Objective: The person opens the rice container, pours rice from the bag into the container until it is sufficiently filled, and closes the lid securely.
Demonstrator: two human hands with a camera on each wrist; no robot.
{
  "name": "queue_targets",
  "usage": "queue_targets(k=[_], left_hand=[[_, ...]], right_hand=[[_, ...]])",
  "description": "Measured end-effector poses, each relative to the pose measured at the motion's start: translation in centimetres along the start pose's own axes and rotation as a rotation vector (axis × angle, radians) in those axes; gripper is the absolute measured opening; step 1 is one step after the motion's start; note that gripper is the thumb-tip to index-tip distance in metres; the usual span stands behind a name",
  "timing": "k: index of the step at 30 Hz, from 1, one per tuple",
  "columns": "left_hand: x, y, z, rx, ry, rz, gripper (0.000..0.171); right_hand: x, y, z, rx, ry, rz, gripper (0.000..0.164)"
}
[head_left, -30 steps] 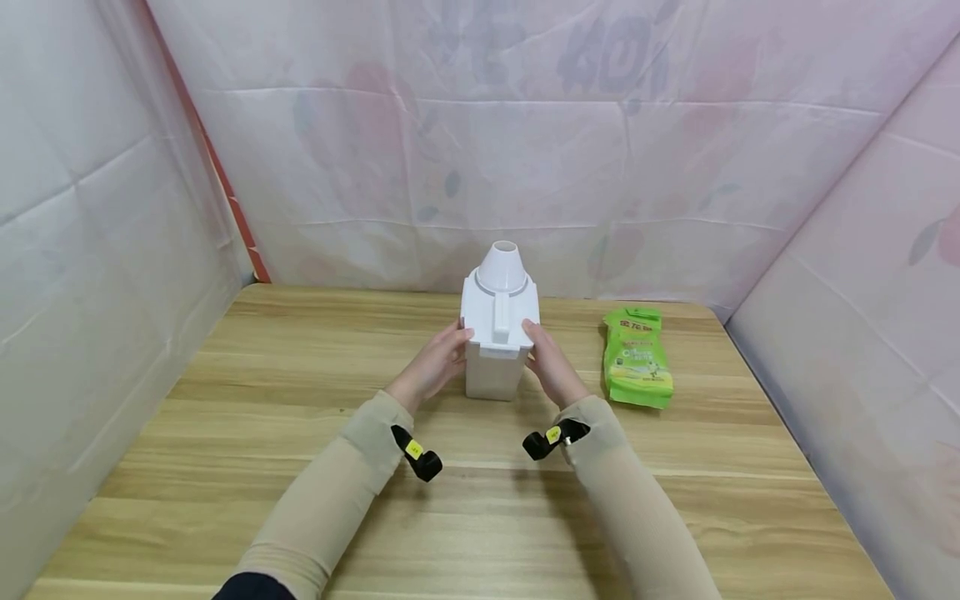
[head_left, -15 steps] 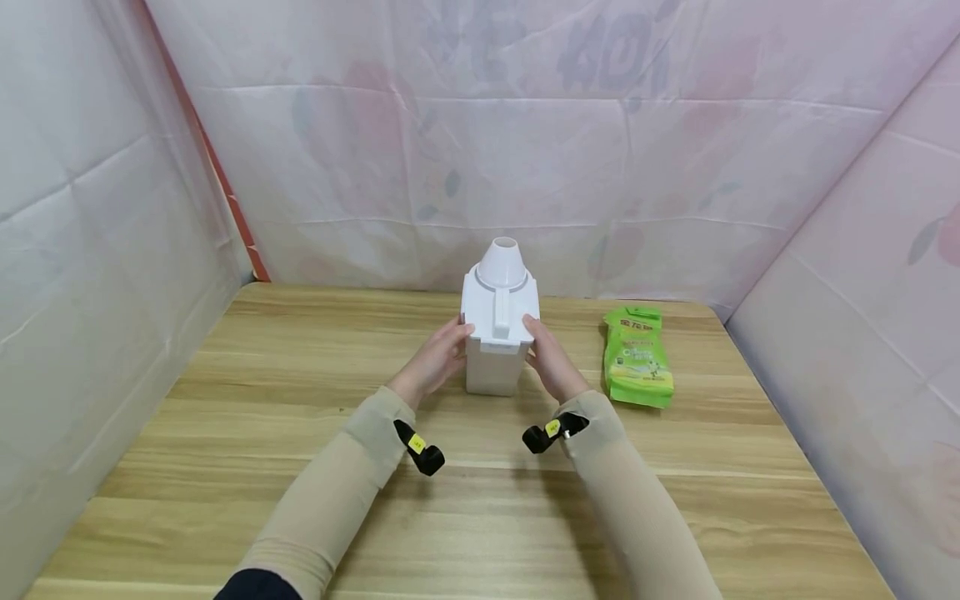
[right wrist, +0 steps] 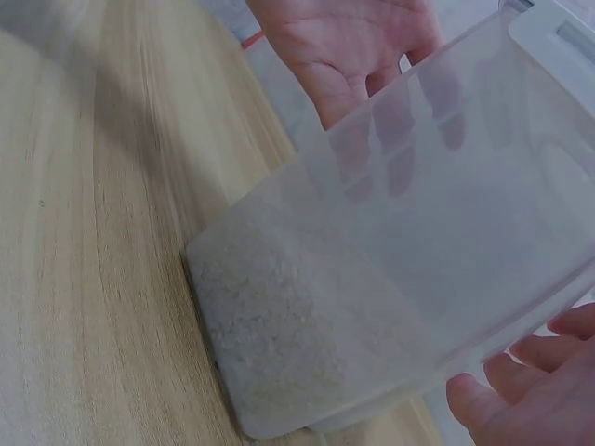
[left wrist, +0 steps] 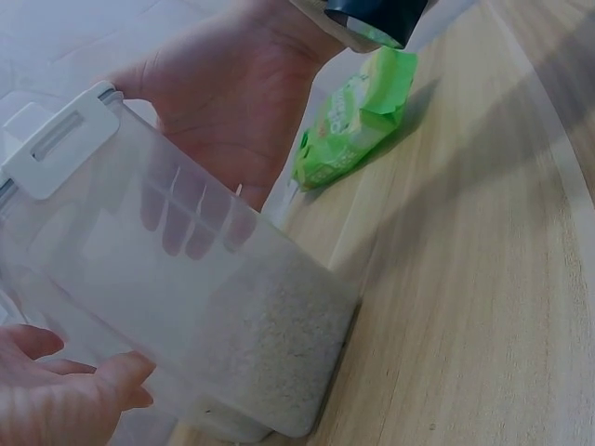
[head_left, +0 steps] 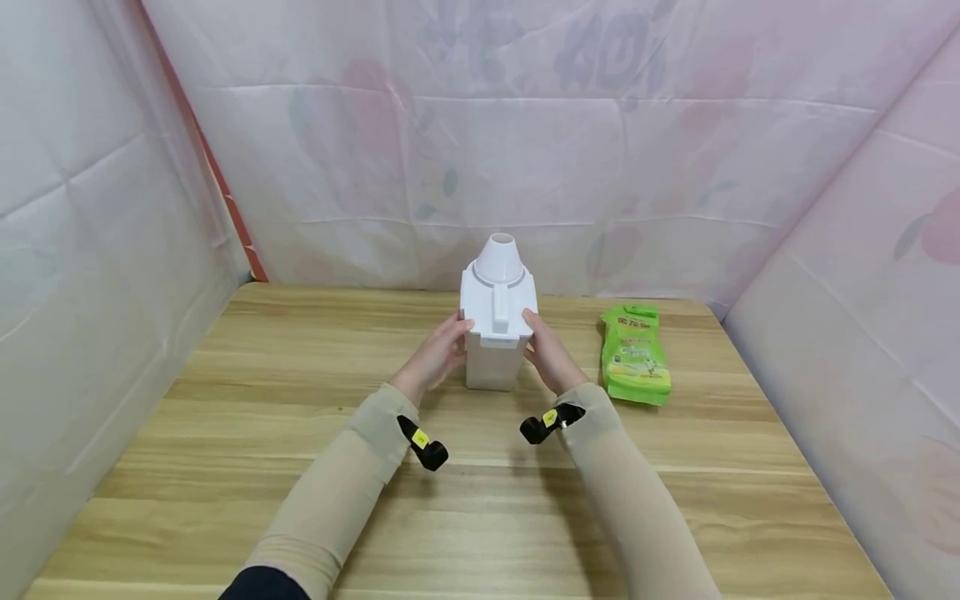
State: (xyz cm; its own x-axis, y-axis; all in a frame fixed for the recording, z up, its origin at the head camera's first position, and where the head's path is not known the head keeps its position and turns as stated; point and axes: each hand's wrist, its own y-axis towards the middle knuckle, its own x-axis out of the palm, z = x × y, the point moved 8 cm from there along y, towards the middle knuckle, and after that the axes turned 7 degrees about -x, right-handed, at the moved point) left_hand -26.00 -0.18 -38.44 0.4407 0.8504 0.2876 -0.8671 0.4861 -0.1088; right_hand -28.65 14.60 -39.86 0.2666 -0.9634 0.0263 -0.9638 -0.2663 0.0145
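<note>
A translucent rice storage container (head_left: 492,367) stands upright on the wooden table, its base at the tabletop. Its white lid (head_left: 483,304) carries a raised bar and a white cone-shaped piece (head_left: 500,260) with an opening on top. Rice (right wrist: 265,316) fills the lower part, seen through the wall. My left hand (head_left: 435,357) holds the container's left side, thumb at the lid's front corner. On the opposite side my right hand (head_left: 553,354) holds it likewise, its fingers (left wrist: 191,218) showing through the clear wall in the left wrist view.
A green printed bag (head_left: 636,358) lies on the table to the right of my right hand. Pale patterned sheets (head_left: 525,158) hang behind the table and on both sides. A small black camera (head_left: 431,454) sits on each wrist.
The container has slid slightly away from me towards the back of the table, with both hands staying on its sides. The green bag stays in place.
</note>
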Motion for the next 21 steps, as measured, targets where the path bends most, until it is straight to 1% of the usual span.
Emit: queue_targets(k=[4,7,11,12,13,14,15,17,19,21], left_hand=[[0.0,-0.1,0.0,0.007,0.012,-0.002,0.059],[-0.4,0.5,-0.6,0.003,-0.01,0.002,0.059],[-1.2,1.2,-1.3,-0.007,-0.04,0.045,0.06],[-1.3,1.3,-1.2,-0.008,-0.043,0.058,0.061],[-1.5,1.2,-1.1,-0.007,-0.015,0.093,0.064],[-1.7,1.1,-0.7,-0.002,0.028,0.13,0.067],[-1.8,1.0,-0.3,0.006,0.092,0.169,0.07],[-1.9,0.6,0.7,0.02,0.274,0.253,0.076],[-2.0,-0.1,1.9,0.022,0.535,0.342,0.081],[-1.8,-0.8,2.7,0.015,0.78,0.386,0.082]], right_hand=[[0.0,0.0,0.2,0.003,-0.003,-0.009,0.063],[0.1,-0.1,0.2,-0.002,0.01,-0.005,0.063],[0.4,0.0,-0.1,0.001,0.024,-0.017,0.062],[0.5,0.0,-0.1,0.009,0.015,-0.023,0.064],[0.4,0.0,-0.2,0.019,-0.002,-0.027,0.065],[0.3,-0.1,-0.2,0.033,-0.031,-0.027,0.067],[0.1,-0.2,-0.4,0.044,-0.069,-0.025,0.07],[-0.6,-0.4,-0.8,0.054,-0.186,0.004,0.076],[-1.5,-1.0,-1.5,0.053,-0.334,0.047,0.08],[-2.4,-1.8,-2.3,0.048,-0.498,0.09,0.082]])
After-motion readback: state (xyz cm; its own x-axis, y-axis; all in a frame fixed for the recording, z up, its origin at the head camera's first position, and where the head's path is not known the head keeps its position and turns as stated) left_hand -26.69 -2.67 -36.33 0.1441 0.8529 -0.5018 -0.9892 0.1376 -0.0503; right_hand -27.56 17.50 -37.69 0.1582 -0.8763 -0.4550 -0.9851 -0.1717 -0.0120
